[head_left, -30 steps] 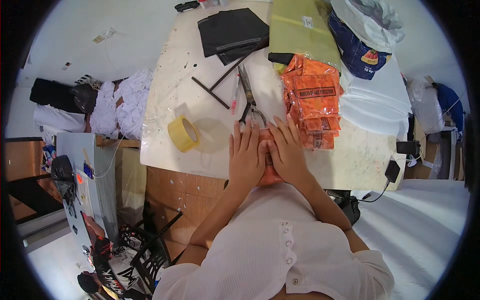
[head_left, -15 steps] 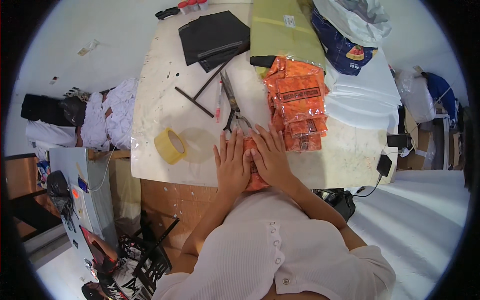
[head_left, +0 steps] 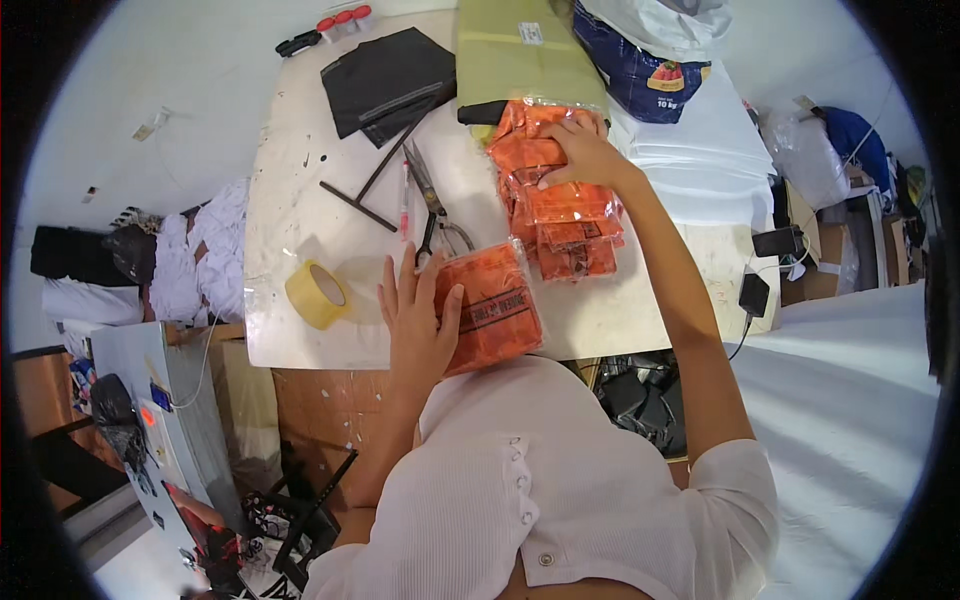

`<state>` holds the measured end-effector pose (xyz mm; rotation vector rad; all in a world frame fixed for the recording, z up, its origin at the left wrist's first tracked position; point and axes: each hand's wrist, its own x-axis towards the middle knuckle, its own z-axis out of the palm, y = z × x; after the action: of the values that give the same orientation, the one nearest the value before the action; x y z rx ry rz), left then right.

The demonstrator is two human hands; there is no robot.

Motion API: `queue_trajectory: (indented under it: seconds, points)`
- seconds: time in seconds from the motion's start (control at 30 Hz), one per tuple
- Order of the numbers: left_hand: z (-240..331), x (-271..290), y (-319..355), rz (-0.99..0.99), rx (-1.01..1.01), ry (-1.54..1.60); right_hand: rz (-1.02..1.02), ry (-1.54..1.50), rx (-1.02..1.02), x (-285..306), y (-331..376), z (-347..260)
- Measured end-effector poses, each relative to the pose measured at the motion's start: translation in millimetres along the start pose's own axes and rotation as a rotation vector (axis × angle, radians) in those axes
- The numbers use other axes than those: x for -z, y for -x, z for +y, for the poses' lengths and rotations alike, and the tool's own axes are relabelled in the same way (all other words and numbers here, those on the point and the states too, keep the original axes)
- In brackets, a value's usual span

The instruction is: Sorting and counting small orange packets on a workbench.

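A flat orange patterned packet in clear plastic [head_left: 497, 310] lies at the table's near edge. Along its left side rests my left hand [head_left: 418, 318], fingers stretched out and thumb over the plastic. Farther off to the right is a pile of similar orange packets [head_left: 575, 215]. My right hand [head_left: 583, 155] reaches onto that pile from the right, thumb and fingers spread over the upper packets. Scissors [head_left: 432, 200] lie just beyond my left fingertips, beside a red-and-clear pen [head_left: 405, 200]. A roll of yellow tape [head_left: 318, 294] sits left of my left hand.
A dark T-shaped rod [head_left: 360, 195] and folded black cloth [head_left: 385, 82] lie farther back. Behind the pile are an olive-green plastic-wrapped package [head_left: 525, 60] and a blue-and-white sack [head_left: 640, 70]. Black power adapters [head_left: 754, 293] with cables sit at the table's right edge.
Both hands were together on the near packet. My right hand has moved away onto the pile, while the left has slid to the packet's left side. The view has shifted slightly.
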<state>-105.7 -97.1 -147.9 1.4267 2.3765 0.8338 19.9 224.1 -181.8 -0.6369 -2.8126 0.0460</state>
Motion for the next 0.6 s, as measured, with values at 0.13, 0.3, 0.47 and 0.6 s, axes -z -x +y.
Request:
queue_trajectory:
  seconds: [0.13,0.3,0.47,0.6]
  points:
    - [-2,3,-3,0.076,-0.106,0.105,-0.268,-0.300,0.098,33,-12,9]
    - [31,29,-37,0.208,-0.257,0.253,-0.202,-0.537,-0.138,130,-1,-55]
    - [88,48,-83,0.443,-0.536,0.087,0.433,-0.177,0.421,182,5,-100]
    - [90,45,-85,0.221,-0.359,0.484,0.672,-0.199,0.179,185,22,-110]
